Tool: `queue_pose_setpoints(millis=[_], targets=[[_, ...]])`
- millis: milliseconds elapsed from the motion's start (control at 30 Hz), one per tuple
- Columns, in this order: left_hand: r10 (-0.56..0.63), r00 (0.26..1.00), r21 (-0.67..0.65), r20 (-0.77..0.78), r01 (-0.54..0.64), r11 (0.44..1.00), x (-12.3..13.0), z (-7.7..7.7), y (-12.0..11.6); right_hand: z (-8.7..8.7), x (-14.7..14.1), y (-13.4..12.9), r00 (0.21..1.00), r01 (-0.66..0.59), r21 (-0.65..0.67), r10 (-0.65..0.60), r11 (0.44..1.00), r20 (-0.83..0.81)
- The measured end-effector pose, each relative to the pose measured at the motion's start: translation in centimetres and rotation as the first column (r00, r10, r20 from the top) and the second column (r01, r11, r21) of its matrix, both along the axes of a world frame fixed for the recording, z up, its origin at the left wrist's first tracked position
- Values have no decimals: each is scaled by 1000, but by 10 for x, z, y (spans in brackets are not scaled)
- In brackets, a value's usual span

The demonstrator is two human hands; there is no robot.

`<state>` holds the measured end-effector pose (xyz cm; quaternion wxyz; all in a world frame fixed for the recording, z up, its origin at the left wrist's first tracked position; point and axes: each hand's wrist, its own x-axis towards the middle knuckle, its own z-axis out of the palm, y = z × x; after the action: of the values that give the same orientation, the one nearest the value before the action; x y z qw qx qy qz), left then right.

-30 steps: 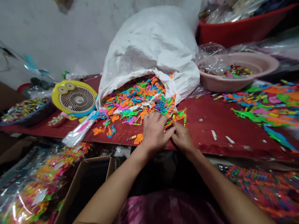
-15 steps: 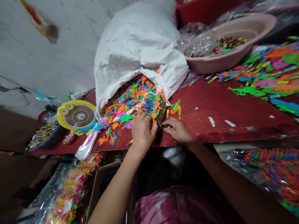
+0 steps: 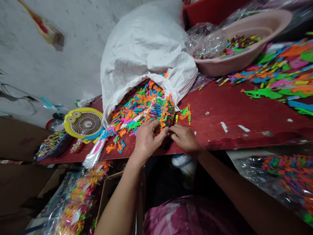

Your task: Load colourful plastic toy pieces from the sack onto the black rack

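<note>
My left hand [image 3: 147, 141] and my right hand [image 3: 183, 138] meet at the near edge of a heap of bright plastic toy pieces [image 3: 139, 109]. Their fingers pinch a dense bundle of orange, green and blue pieces [image 3: 166, 119] from both sides. The heap spills from the mouth of a white woven sack [image 3: 144, 49] onto a red table [image 3: 227, 111]. A few loose pieces [image 3: 185, 112] lie just beyond my right hand. Part of the bundle is hidden by my fingers.
A pink basin [image 3: 244, 65] holds sorted pieces, and a large heap of pieces [image 3: 276, 75] lies at the right. A yellow fan [image 3: 83, 124] stands at the left. Below the table edge are a cardboard box [image 3: 110, 192] and plastic bags of pieces [image 3: 78, 195].
My view has tilted and shifted. My hands have drawn closer together around the bundle, and my right fingers have curled in against it.
</note>
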<state>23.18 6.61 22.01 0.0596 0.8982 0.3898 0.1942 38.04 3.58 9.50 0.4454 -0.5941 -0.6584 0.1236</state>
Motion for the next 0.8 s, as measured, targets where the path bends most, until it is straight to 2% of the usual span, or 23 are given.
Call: queue_pose_setpoints(millis=[100, 167, 233, 367, 533, 633, 800], targets=[[17, 999, 35, -49, -15, 999, 1, 0, 1, 4, 1, 0, 993, 18, -37, -13, 999, 118], [36, 997, 73, -75, -30, 997, 3, -1, 2, 6, 1, 1, 991, 22, -51, -15, 998, 133], [69, 992, 114, -105, -56, 992, 5, -3, 3, 5, 2, 4, 999, 9, -69, -6, 998, 53], [129, 983, 153, -129, -109, 982, 9, -7, 6, -4, 7, 11, 972, -106, -62, 91, 992, -216], [167, 979, 189, -116, -143, 971, 11, -11, 6, -10, 10, 12, 925, -127, -1, 118, 992, -360], [172, 978, 207, -115, -146, 968, 12, -13, 5, -7, 6, 9, 931, -109, 36, 115, 993, -347], [164, 980, 201, -111, -140, 970, 13, -13, 6, -4, 0, 8, 970, -61, 42, 69, 997, -234]])
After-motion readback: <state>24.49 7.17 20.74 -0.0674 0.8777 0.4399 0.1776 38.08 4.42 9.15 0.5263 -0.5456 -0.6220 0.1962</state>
